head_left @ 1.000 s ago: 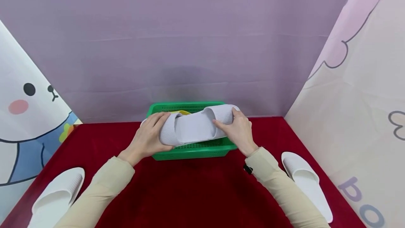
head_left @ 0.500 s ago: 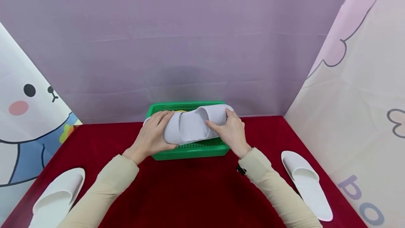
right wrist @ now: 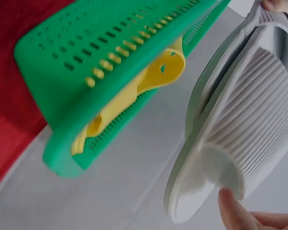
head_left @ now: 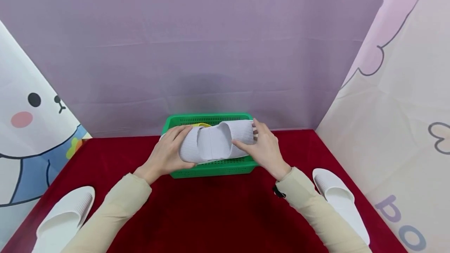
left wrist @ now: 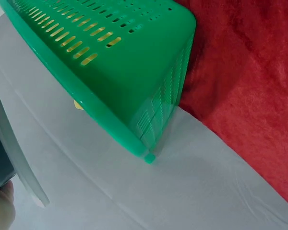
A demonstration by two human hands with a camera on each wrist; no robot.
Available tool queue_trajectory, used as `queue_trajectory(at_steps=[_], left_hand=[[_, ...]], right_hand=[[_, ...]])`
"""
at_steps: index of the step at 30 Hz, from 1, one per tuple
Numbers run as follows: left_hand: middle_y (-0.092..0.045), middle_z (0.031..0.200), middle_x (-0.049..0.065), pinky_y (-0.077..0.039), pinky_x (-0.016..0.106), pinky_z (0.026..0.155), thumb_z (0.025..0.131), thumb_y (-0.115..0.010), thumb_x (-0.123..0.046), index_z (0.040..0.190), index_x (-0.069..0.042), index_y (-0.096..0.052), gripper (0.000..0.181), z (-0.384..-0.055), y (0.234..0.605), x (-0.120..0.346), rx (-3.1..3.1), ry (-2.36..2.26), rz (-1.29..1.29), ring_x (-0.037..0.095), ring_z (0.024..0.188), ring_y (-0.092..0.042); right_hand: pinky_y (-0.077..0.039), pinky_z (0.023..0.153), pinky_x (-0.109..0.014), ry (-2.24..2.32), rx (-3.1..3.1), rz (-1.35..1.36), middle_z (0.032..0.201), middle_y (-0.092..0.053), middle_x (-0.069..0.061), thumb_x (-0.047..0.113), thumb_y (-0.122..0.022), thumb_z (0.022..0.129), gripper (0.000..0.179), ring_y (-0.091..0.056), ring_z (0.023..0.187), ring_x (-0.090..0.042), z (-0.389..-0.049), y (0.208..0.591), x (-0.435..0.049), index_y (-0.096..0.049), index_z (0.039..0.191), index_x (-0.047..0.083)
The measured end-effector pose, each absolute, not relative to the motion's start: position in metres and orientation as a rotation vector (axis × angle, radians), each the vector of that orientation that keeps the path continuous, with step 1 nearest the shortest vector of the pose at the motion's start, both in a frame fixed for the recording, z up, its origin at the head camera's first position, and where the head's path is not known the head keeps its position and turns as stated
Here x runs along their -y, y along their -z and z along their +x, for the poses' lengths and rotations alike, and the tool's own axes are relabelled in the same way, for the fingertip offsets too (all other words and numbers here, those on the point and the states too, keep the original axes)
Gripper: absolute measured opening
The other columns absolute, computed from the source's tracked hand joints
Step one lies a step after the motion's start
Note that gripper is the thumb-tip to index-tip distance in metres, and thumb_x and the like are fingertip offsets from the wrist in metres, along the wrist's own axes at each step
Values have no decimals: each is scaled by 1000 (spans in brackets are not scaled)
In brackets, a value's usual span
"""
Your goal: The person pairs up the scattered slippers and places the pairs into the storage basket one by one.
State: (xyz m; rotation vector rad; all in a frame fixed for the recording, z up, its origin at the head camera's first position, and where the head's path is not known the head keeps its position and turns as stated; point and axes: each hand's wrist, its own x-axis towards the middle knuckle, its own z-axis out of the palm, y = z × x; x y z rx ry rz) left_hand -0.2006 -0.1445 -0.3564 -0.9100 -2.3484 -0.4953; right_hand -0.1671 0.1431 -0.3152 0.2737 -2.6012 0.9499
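Observation:
Two white slippers with ribbed straps are held up over a green basket [head_left: 212, 170], overlapping heel to toe. My left hand [head_left: 168, 152] grips the left slipper [head_left: 188, 146] around its strap, fingers over the top and thumb below. At the right slipper [head_left: 241, 134], my right hand [head_left: 266, 146] has its thumb across the strap's edge and its fingers at the far end. The right wrist view shows the slippers' soles lying against each other, with the right thumb [right wrist: 232, 208] at the strap's rim.
Yellow slippers [right wrist: 163, 69] lie inside the basket, which stands against the lilac back wall. One white slipper [head_left: 65, 216] lies on the red cloth [head_left: 211, 214] at far left, another [head_left: 342, 202] at far right. Printed side walls flank the cloth.
The two held slippers have slid together, so less insole shows between their straps. My right hand moved left, then slightly back right with its fingers loosening. My left hand stayed nearly in place.

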Motion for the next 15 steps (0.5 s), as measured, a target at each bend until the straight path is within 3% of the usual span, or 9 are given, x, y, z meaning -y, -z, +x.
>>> queue_trajectory(at_steps=[6,10,15], left_hand=[[-45,133,9,-47,48,89,54,-83,-44,135,-7,-40,99,-197,354,146,2343,521,-941,26,119,-42],[-44,134,8,-48,48,88,52,-83,-44,136,-8,-40,101,-192,353,148,2333,524,-982,25,121,-40],[-44,133,7,-45,48,91,53,-83,-43,136,-9,-40,100,-189,352,150,2304,512,-1033,25,123,-38]], right_hand=[[-38,101,-49,-606,2553,736,144,-32,-13,44,-79,65,104,-30,132,-29,-169,311,-163,-25,143,3],[-33,106,-46,-307,2495,975,147,-26,-11,52,-81,57,114,-24,135,-28,-173,316,-173,-22,144,5],[-26,108,-52,-176,2441,1048,145,-26,-11,52,-83,52,119,-25,134,-28,-176,322,-179,-21,144,9]])
